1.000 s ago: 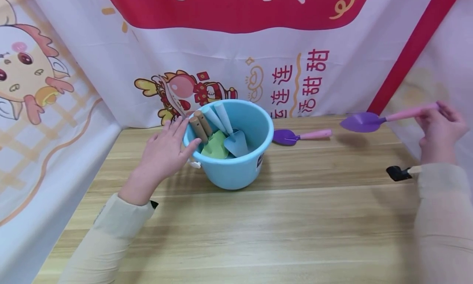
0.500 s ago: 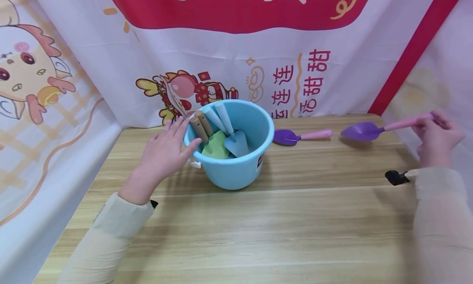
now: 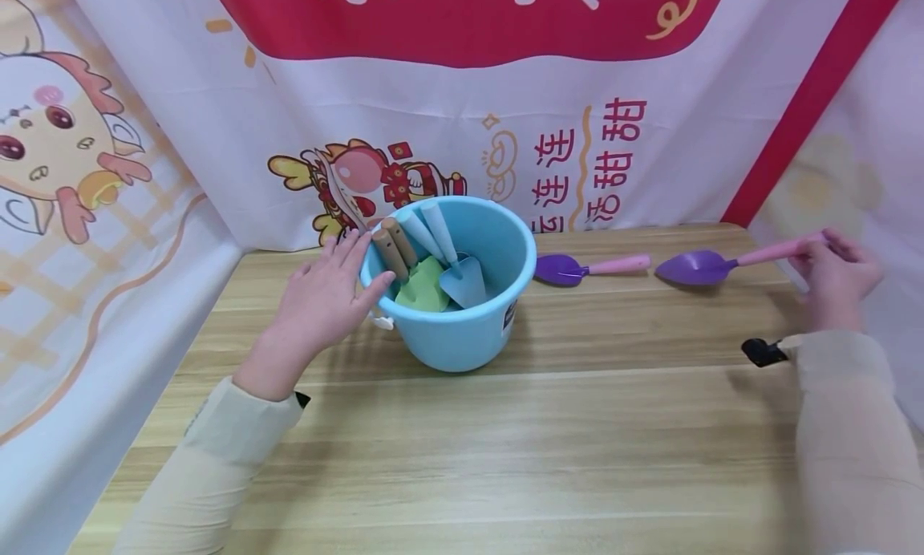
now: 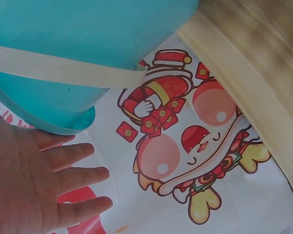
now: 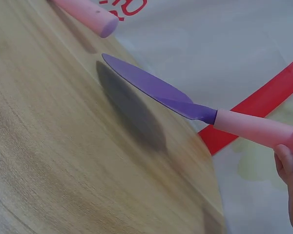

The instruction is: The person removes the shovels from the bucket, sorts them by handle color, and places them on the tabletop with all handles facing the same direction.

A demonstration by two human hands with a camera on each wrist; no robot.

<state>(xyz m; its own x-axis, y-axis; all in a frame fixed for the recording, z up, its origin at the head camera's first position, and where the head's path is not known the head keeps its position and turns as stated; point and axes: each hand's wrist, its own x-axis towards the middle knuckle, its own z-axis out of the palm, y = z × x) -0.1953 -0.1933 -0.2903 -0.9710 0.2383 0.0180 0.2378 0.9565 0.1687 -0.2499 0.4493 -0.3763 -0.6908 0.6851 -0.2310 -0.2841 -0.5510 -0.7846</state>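
Observation:
My right hand (image 3: 837, 276) pinches the end of the pink handle of a purple trowel (image 3: 695, 268), whose blade points left, close over the wooden table. In the right wrist view the trowel (image 5: 151, 88) casts a shadow on the wood beneath. At its left lies a second purple trowel (image 3: 561, 270), pink handle toward the right. My left hand (image 3: 318, 298) rests with spread, straight fingers at the left rim of a light blue bucket (image 3: 462, 338). Inside the bucket stand a light blue trowel (image 3: 464, 278), another blue handle, and green tools (image 3: 422, 286) with brown handles.
The wooden table (image 3: 462, 459) reaches back to a white printed cloth (image 3: 433, 98) with red patterns, which also hangs at both sides. The bucket's white carrying handle (image 4: 63, 73) hangs along its side. A small black piece (image 3: 762, 352) sticks out by the right cuff.
My right hand has come down and a little left with the purple trowel, bringing it closer to the table. My left hand and the bucket have stayed where they were.

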